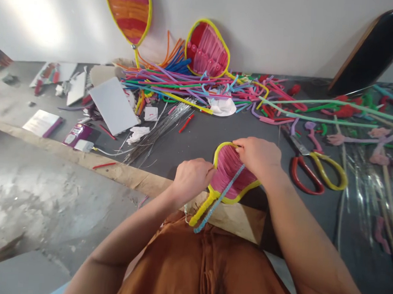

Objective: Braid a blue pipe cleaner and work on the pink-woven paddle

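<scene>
A pink paddle-shaped piece [226,169], like a small hand fan, has a fuzzy yellow pipe-cleaner rim and a yellow handle [202,209] pointing towards my lap. My left hand [193,179] is closed at its left edge, fingers pinched by the rim. At the top right, my right hand [259,156] pinches the upper rim. A light-blue pipe cleaner [220,197] slants across the pink face, its upper end near my right hand and its lower end beside the handle. My fingertips are partly hidden.
Scissors [304,160] with red and yellow handles lie at the right. Loose pipe cleaners [173,85] heap along the wall, near two similar yellow-rimmed pieces [207,50]. A phone [372,51] leans at back right. A white box [114,106] lies left.
</scene>
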Demonstrator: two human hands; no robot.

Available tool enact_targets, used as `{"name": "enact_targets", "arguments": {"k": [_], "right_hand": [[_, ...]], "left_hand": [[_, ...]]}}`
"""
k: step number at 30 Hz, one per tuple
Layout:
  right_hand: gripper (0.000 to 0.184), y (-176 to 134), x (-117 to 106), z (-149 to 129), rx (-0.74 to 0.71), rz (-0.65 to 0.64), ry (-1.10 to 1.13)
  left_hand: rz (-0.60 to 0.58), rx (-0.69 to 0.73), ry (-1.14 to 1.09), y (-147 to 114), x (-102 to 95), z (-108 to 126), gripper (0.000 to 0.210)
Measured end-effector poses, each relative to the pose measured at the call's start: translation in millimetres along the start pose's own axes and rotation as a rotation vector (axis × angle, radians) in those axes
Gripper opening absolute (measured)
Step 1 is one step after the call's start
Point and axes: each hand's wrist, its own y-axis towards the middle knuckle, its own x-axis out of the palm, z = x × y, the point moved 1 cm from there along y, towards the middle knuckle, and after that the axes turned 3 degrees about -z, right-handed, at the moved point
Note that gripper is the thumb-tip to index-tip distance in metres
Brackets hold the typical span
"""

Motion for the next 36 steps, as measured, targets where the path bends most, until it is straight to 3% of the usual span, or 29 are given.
{"name": "enact_targets", "arguments": {"k": [8,15,26,31,36], "right_hand": [[0.033,-1,0,-1,-0.007,0.000,0.001],[0.033,-1,-4,-1,0.003,-0.036,0.048],[0.030,-5,-7,12,-0.010,-0.064,0.117],[0.027,-8,-9,25,-0.016,0.030,0.290],[0.026,-16,-16,43,0.010,0.189,0.585]], "left_hand": [[-0.015,-0.038,0.018,-7,11.2,13,0.028],[0.029,-0.129,-0.116,-2,11.9,11,0.017],[-0.009,-0.057,-0.258,-1,5.4,9,0.017],[0.046,-0.009,-0.291,-1,5.9,12,0.019],[0.213,0.113,-0.366,8,4.1,14,0.028]]}}
